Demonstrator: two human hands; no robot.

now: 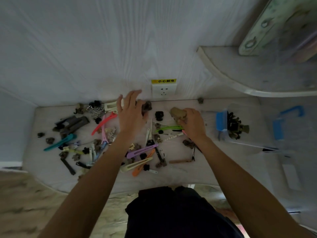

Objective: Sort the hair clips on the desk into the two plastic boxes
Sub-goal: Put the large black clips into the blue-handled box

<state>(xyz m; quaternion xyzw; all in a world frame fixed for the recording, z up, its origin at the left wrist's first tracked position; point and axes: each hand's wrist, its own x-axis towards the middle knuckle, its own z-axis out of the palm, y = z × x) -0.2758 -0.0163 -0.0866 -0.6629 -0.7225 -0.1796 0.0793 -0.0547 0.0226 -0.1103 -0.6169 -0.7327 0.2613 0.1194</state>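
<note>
Hands (131,115) over cluttered white desk (188,176).

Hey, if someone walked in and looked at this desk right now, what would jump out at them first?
Probably the colourful scatter of hair clips spread over the white desk, with a coral-pink one brightest, left of centre. Next, the two hands at the back edge: the left hand reaching over a dark claw clip, the right hand gripping a tan claw clip. On the right stands a clear box with blue latches, already holding dark clips.
</note>
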